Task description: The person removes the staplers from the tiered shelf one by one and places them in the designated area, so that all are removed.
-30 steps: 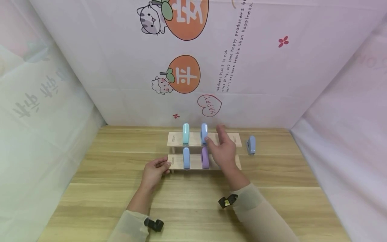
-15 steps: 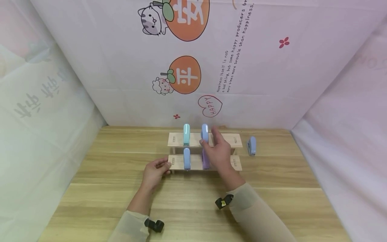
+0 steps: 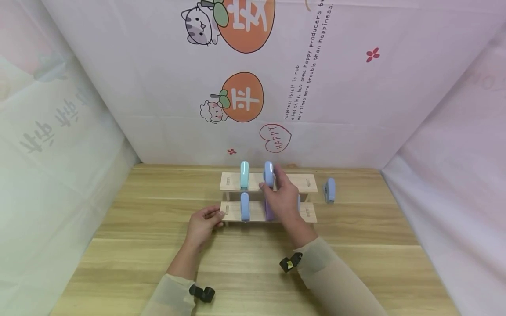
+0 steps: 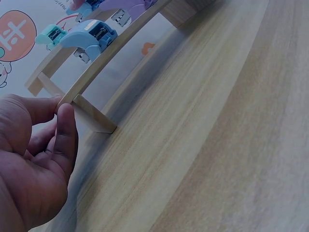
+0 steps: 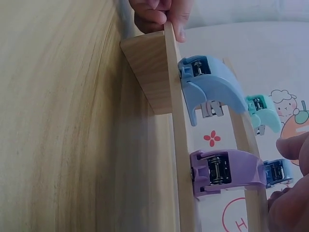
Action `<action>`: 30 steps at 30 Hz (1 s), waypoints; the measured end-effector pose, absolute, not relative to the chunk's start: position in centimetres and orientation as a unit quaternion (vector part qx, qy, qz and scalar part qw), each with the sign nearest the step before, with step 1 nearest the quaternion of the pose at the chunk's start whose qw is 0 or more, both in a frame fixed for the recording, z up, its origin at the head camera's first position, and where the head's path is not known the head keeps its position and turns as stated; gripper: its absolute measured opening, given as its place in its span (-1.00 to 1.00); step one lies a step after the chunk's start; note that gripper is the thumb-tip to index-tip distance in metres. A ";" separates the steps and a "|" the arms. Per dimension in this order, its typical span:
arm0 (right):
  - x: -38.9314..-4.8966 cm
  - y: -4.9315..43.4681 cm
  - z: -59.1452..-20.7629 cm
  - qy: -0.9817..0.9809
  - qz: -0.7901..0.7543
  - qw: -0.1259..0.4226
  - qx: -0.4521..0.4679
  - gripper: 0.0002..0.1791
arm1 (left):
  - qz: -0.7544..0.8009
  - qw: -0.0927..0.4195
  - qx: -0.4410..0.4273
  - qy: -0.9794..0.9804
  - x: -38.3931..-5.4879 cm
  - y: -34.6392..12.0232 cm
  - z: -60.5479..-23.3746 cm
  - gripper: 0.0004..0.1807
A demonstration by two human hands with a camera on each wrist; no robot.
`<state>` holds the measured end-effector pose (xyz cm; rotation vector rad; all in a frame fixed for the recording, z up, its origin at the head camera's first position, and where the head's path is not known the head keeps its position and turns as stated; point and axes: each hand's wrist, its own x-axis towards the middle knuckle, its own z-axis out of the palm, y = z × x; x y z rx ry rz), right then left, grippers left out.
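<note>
A two-step wooden rack (image 3: 233,217) carries several small staplers. On the front step are a light blue stapler (image 3: 245,206), a purple stapler (image 3: 269,213) partly behind my right hand, and another bluish one (image 3: 298,201), mostly hidden. The back step holds a mint stapler (image 3: 244,174) and a periwinkle blue stapler (image 3: 269,172). My left hand (image 3: 203,224) pinches the front step's left end between thumb and fingers. Reaching over the front step, my right hand (image 3: 285,202) holds the periwinkle stapler, thumb on its left and fingers on its right; the exact contact is partly hidden.
A loose blue stapler (image 3: 330,190) lies on the wood-grain table (image 3: 253,267) right of the rack. A white printed cloth wall (image 3: 178,109) rises close behind the rack. More white cloth walls stand at the left and right.
My right hand has moved slightly left, and its thumb and fingers have come around the periwinkle stapler. The front step's right end has become visible. My left hand keeps its place.
</note>
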<state>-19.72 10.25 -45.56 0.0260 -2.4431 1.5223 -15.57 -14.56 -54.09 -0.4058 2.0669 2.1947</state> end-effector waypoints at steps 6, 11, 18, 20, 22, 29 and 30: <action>-19.8 10.2 -45.6 -0.851 0.509 0.125 0.008 -0.20 | 0.720 0.053 -0.138 0.679 -15.7 -14.6 -54.1 -0.59; -19.9 10.2 -45.6 -0.857 0.494 0.145 0.016 -0.25 | 0.718 0.052 -0.137 0.681 -15.6 -14.6 -54.1 -0.58; -19.9 10.2 -45.6 -0.860 0.486 0.156 0.018 -0.31 | 0.719 0.050 -0.135 0.680 -15.6 -14.6 -54.1 -0.58; -19.9 10.3 -45.6 -0.859 0.488 0.153 0.018 -0.32 | 0.720 0.048 -0.132 0.680 -15.6 -14.6 -54.1 -0.58; -19.8 10.3 -45.6 -0.858 0.490 0.152 0.016 -0.32 | 0.721 0.047 -0.130 0.679 -15.5 -14.6 -54.0 -0.59; -19.6 10.5 -45.5 -0.851 0.505 0.145 0.009 -0.32 | 0.721 0.044 -0.129 0.680 -15.4 -14.5 -54.0 -0.58; -19.6 10.5 -45.5 -0.850 0.506 0.144 0.007 -0.32 | 0.720 0.044 -0.129 0.680 -15.4 -14.5 -54.1 -0.58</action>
